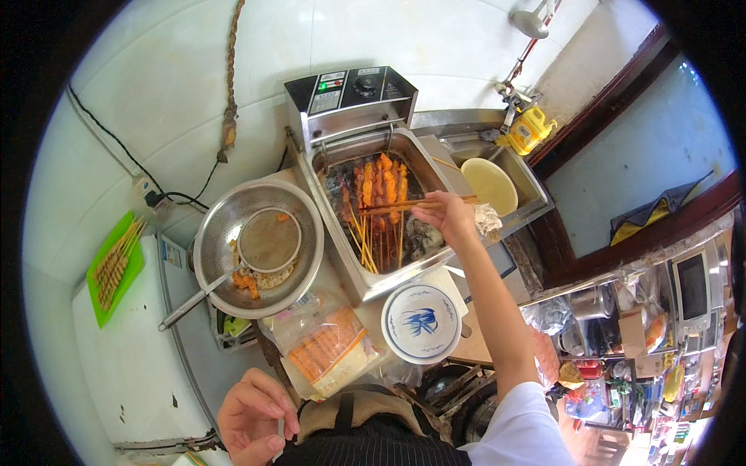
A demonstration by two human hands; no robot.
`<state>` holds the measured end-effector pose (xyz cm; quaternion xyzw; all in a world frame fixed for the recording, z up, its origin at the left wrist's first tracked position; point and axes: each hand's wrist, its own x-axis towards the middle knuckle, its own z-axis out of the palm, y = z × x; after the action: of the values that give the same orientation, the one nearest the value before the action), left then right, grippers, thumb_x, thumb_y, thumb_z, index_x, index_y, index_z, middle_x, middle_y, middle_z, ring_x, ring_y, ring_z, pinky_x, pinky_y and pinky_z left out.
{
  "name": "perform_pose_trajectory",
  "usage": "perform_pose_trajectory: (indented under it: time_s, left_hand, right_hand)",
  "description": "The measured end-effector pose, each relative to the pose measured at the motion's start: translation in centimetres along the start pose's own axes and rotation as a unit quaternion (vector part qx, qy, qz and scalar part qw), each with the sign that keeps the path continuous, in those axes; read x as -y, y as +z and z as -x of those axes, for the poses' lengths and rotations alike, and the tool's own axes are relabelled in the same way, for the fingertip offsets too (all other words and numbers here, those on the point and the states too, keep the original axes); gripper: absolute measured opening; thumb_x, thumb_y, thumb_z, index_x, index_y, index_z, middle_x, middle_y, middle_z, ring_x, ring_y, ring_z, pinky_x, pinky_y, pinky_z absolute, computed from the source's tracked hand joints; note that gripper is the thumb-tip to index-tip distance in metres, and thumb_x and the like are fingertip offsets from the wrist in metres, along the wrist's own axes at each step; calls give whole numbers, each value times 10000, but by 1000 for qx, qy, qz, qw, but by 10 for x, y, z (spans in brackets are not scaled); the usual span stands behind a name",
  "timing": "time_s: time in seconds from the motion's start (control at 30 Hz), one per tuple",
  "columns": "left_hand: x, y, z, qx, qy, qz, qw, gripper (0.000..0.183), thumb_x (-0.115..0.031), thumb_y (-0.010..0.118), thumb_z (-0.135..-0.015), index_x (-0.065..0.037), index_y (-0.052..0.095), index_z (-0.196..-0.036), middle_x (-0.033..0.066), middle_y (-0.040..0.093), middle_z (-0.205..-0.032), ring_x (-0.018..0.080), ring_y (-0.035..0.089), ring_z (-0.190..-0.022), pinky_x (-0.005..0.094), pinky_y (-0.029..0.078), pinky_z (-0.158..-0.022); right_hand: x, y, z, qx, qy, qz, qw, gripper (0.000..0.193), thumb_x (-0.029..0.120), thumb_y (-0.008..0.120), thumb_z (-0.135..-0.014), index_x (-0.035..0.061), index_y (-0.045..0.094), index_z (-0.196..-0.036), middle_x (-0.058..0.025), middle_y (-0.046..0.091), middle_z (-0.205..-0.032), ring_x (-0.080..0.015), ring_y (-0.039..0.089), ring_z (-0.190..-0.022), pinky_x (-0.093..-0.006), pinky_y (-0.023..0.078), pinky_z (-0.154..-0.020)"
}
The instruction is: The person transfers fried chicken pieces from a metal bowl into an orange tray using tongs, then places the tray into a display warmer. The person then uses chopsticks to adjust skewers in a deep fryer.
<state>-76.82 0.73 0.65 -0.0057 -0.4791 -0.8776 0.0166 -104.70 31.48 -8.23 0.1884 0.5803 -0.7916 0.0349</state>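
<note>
Long wooden chopsticks, held roughly level over the fryer basket, point left across orange, battered skewers. The skewers lie side by side in dark oil, their bamboo sticks fanning toward the fryer's near edge.

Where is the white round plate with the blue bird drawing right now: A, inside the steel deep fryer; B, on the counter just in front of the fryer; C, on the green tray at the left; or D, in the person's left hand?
B: the white round plate with the blue bird drawing sits empty on the counter, right before the steel deep fryer.
</note>
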Motion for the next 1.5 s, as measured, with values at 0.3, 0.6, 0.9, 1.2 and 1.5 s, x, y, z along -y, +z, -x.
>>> perform_pose_trajectory:
  time_s: [0.3,0.6,0.9,1.2,1.5]
  left_hand:
    - [-2,-1,7,-8,7,-3,1000,319,-165,712,-680,-17,488,-853,125,460,-862,178,525,-575,246,436,-448]
    - [-1,5,6,11,23,2,1000,314,-157,708,-681,-10,494,-858,127,462,-860,180,531,-578,245,434,-443]
    - [3,5,7,6,16,11,1000,317,-152,714,-680,-6,500,-863,133,471,-877,184,535,-583,246,441,-454]
    - [1,7,4,16,23,4,1000,320,-161,717,-688,-8,502,-868,130,471,-876,180,532,-580,245,438,-454]
    - [1,6,6,16,29,4,999,322,-161,715,-693,-9,494,-870,127,465,-874,176,528,-581,241,436,-449]
  right_hand:
    - [10,4,11,-9,-49,-6,999,202,78,470,-882,-112,471,-950,-293,584,-890,-385,655,-800,-363,594,-690]
    - [-8,-4,5,-18,47,-79,996,181,56,464,-887,-121,472,-925,-286,578,-870,-391,650,-793,-379,606,-679]
    - [-12,-28,23,-3,63,-156,986,214,83,421,-937,-120,486,-964,-298,572,-979,-402,631,-897,-403,591,-766]
    - [-17,-23,26,16,35,-163,986,230,103,440,-941,-115,496,-985,-300,574,-1001,-385,629,-922,-389,585,-784]
    - [-20,17,41,61,-37,-69,995,214,77,491,-915,-130,524,-961,-285,601,-931,-372,662,-811,-371,601,-712]
